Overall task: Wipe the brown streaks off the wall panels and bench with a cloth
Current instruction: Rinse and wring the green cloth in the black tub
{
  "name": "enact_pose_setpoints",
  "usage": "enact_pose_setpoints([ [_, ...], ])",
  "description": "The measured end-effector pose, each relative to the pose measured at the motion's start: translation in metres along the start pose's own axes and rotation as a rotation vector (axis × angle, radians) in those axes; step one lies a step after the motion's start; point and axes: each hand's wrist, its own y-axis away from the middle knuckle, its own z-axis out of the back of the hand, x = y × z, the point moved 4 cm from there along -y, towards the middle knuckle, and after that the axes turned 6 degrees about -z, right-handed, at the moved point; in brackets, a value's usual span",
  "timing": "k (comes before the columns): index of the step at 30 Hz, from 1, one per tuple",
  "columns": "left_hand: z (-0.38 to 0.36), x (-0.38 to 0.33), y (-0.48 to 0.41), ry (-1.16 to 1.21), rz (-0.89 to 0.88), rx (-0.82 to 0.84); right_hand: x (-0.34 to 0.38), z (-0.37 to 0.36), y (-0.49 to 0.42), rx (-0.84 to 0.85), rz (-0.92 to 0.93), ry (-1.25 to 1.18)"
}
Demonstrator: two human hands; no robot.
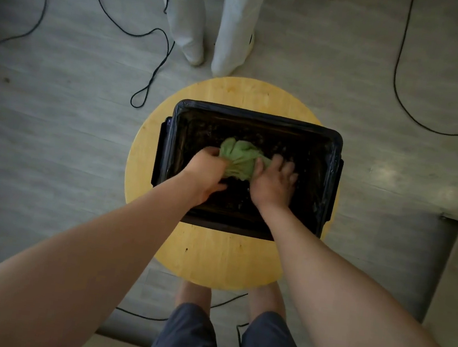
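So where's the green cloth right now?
In the head view, the green cloth is bunched in the middle of the black tub on the round wooden table, held between the left hand and right hand.

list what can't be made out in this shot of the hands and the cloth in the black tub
All in the head view:
- near part of the green cloth: covered by the left hand gripping it and the right hand
- whether the right hand grips or only presses: its own back hides that
- what the black tub holds: inside too dark
- person in white trousers: cut off by the top edge
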Motion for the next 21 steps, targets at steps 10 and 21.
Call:
enact_pose_setpoints([
  [10, -0.015, 0.006, -0.01, 0.329, 0.185, 0.003, 0.043, 0.023, 0.078, 0.308, 0.194, -0.569],
  [21, -0.028, -0.009, 0.009, 0.128, -0.008, 0.057, 0.032, 0.027, 0.027, -0.33, 0.456, 0.001],
])
